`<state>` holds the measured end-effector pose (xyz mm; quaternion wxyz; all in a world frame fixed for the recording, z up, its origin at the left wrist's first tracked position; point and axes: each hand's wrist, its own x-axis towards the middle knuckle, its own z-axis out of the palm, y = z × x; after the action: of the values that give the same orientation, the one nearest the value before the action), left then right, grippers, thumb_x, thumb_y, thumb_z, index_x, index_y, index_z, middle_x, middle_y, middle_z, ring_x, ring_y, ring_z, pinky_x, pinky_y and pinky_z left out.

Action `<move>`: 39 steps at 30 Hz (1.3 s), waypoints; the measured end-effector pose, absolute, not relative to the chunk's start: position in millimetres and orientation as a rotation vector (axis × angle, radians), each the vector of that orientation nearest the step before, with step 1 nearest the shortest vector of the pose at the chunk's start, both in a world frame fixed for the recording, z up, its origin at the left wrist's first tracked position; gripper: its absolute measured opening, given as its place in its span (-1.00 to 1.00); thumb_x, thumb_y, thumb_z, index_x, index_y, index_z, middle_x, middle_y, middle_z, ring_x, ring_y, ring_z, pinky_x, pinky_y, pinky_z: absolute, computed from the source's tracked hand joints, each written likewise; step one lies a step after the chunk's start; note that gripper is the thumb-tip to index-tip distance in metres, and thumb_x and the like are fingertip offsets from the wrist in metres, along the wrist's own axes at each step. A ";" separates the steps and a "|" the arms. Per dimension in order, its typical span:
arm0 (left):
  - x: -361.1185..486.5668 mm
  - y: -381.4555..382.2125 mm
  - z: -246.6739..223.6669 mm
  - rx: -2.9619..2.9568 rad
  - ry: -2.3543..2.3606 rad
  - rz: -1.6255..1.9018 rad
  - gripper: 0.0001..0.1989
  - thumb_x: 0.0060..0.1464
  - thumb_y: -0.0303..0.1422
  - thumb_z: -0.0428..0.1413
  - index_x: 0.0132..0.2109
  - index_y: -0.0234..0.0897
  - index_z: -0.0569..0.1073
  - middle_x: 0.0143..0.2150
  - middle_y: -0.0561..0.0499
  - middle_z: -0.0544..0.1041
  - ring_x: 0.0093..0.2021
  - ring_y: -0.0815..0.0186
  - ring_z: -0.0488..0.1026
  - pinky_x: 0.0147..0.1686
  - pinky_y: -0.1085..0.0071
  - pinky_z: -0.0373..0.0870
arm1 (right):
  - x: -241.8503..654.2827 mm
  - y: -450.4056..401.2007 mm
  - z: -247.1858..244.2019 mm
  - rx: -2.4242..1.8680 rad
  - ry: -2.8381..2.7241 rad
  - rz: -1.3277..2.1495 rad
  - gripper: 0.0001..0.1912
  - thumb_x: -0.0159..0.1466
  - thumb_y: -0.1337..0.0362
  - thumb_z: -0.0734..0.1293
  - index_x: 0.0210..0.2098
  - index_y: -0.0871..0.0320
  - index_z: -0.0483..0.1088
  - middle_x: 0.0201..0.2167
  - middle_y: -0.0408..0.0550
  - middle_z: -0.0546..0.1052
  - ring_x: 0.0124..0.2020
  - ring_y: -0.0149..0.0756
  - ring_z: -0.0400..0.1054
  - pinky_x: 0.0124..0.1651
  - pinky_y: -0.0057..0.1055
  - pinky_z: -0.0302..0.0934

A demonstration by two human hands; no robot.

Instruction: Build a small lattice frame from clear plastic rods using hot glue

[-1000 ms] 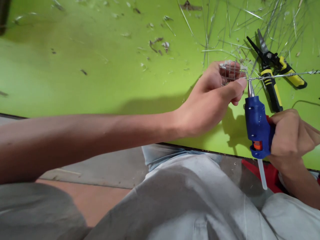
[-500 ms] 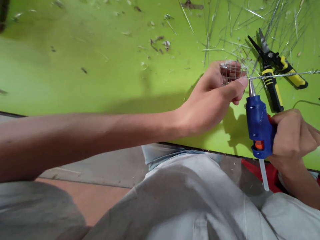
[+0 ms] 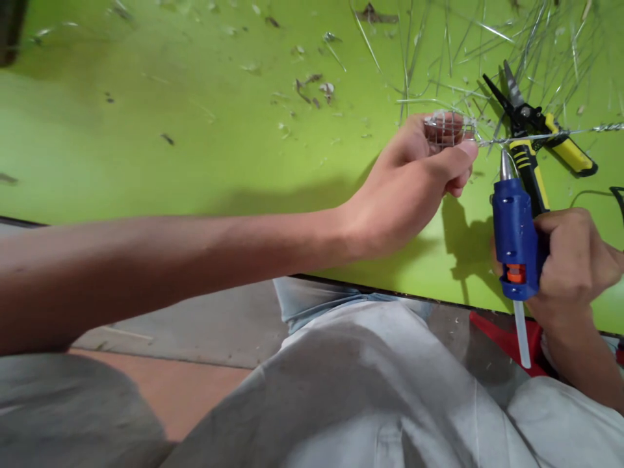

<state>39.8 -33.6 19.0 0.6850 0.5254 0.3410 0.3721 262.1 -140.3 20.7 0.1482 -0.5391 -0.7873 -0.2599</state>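
My left hand (image 3: 414, 185) pinches a small piece of wire mesh (image 3: 446, 130) between thumb and fingers, above the green table. From the mesh a twisted wire (image 3: 546, 135) runs off to the right, past the edge of the view. My right hand (image 3: 570, 266) is wrapped round the handle of a blue glue gun (image 3: 515, 224). Its metal nozzle points up, just below the wire and apart from it. A clear glue stick (image 3: 521, 335) sticks out of the gun's rear end. Part of my left fingers is hidden behind the mesh.
Yellow-and-black snips (image 3: 524, 117) lie with blades parted behind the wire. Many loose wire lengths (image 3: 468, 52) are strewn over the upper right of the green table (image 3: 195, 156). Dry scraps (image 3: 312, 91) dot its middle. Something red (image 3: 511, 341) is below the table's near edge.
The glue gun has moved right and its nozzle has come away from the wire. My left hand, with the mesh, has risen slightly and shifted a little left.
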 end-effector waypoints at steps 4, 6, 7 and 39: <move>38.8 -23.4 4.1 1.166 0.720 0.864 -0.84 0.49 -0.53 0.13 -0.08 -0.18 0.36 -0.23 0.06 0.42 -0.16 0.34 0.56 -0.04 0.30 0.55 | 294.8 -142.3 20.2 -1.659 -2.157 -0.707 -0.80 0.31 0.27 0.47 -0.23 0.01 0.34 -0.44 -0.18 0.49 -0.57 -0.35 0.25 -0.48 -0.33 -0.04; 36.6 -17.7 -0.7 1.235 0.672 0.872 -0.79 0.44 -0.52 0.22 0.02 -0.17 0.36 -0.15 0.02 0.47 -0.04 0.25 0.60 0.02 0.26 0.58 | 325.3 -143.5 22.4 -1.786 -1.931 -0.837 -0.75 0.16 0.24 0.52 -0.30 0.00 0.37 -0.48 -0.11 0.54 -0.52 -0.22 0.39 -0.42 -0.28 0.02; 35.5 -15.3 -2.3 1.280 0.652 0.889 -0.76 0.42 -0.50 0.26 0.05 -0.18 0.37 -0.12 0.00 0.49 -0.01 0.21 0.61 0.04 0.23 0.59 | 342.7 -144.1 24.3 -1.864 -1.875 -0.927 -0.74 0.09 0.21 0.52 -0.31 -0.01 0.38 -0.48 -0.06 0.55 -0.50 -0.14 0.43 -0.40 -0.23 0.04; 44.8 11.0 -30.6 1.626 0.483 0.946 -0.67 0.31 -0.33 0.24 0.08 -0.18 0.27 -0.07 -0.04 0.40 -0.08 0.19 0.38 0.10 0.19 0.36 | 272.6 -80.7 0.4 -1.419 -1.668 0.495 -0.90 0.33 0.25 0.56 -0.29 -0.03 0.80 -0.36 -0.08 0.74 -0.37 -0.25 0.54 -0.32 -0.28 0.39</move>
<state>44.8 11.0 -30.6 0.5644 0.6913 0.2052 0.4019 272.6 -80.7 0.4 0.4332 -0.5697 -0.6695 0.1988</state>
